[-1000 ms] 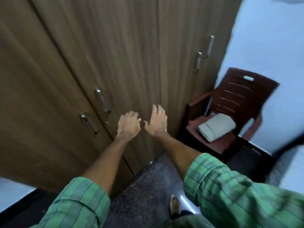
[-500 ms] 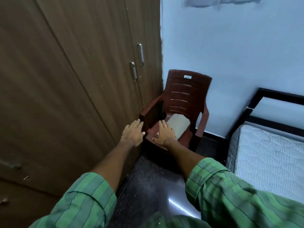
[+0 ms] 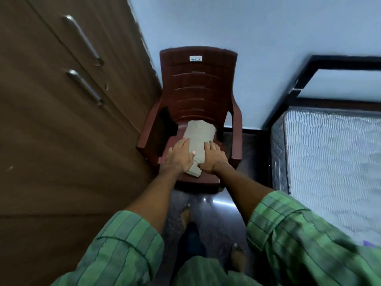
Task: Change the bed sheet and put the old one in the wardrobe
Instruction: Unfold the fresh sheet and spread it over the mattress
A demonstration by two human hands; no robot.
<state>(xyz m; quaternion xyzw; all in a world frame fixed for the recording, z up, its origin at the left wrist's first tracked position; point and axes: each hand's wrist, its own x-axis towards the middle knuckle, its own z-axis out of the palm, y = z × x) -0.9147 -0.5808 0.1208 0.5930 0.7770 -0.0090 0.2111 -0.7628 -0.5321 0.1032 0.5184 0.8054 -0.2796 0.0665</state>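
A folded beige bed sheet (image 3: 199, 133) lies on the seat of a dark red plastic chair (image 3: 198, 79). My left hand (image 3: 179, 158) rests on the sheet's left edge with straight fingers, its thumb lying on top of the cloth. On the right edge rests my right hand (image 3: 213, 159), fingers extended forward and thumb at the sheet's near corner. The sheet lies flat on the seat between both hands. To the left stands the brown wooden wardrobe (image 3: 61, 124) with its doors closed.
The bare quilted mattress (image 3: 329, 153) sits in a black bed frame (image 3: 334, 61) on the right, close to the chair. Two metal handles (image 3: 84, 40) stick out from the wardrobe doors. A narrow strip of dark floor (image 3: 208, 205) runs between wardrobe and bed, with my feet on it.
My view swung from the wardrobe doors to the chair. Both hands moved forward and down from the air onto the folded sheet on the seat.
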